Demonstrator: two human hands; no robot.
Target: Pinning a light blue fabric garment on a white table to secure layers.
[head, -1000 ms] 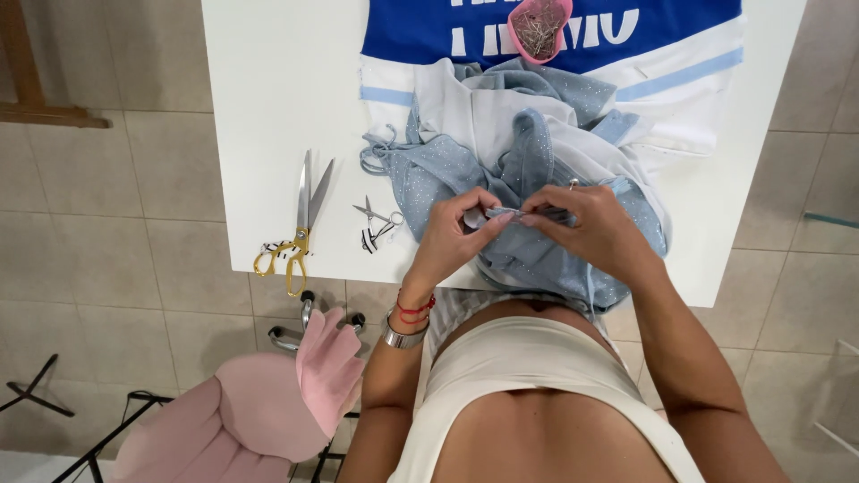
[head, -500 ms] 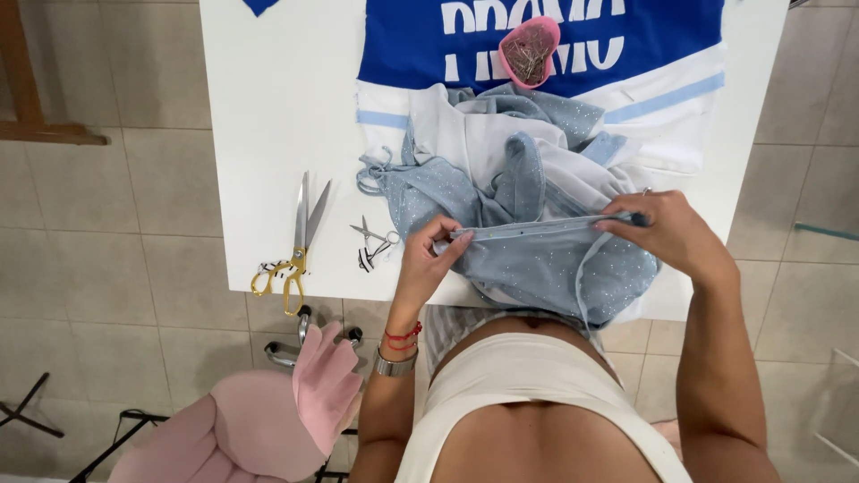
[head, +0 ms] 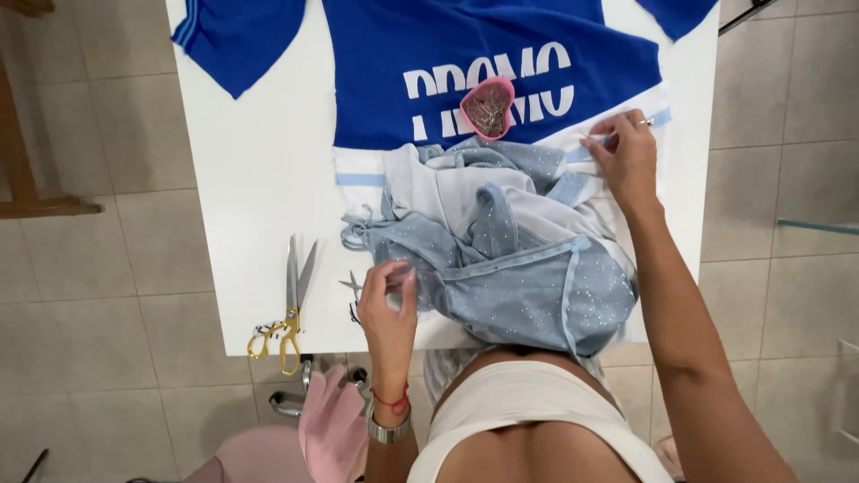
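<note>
On the white worktable [head: 259, 179], a light-blue glittery garment [head: 528, 286] lies bunched at the near edge, directly ahead of the person's torso. Left hand [head: 390, 300]: fingers curled and pinched on the garment's left end; the fabric emerges from between thumb and fingers and runs rightward along a pale-blue trim band [head: 519, 259]. Right hand [head: 626, 156]: extended to the far right of the table, well apart from the left hand, fingers bent and closed on a thin pin-like item [head: 598, 139]; its exact kind cannot be resolved. This hand rests at the upper right margin of the fabric pile, over a white-and-pale-blue striped cloth [head: 376, 179].

Beyond the garment, a blue jersey [head: 429, 45] with white lettering lies flat. A pink heart-shaped pin dish [head: 488, 107] sits on the jersey, near the right hand. Gold-handled scissors [head: 288, 313] lie at the near left table edge. Small thread snips [head: 353, 286] lie just beside the left hand. A pink chair [head: 313, 438] stands below the table edge.
</note>
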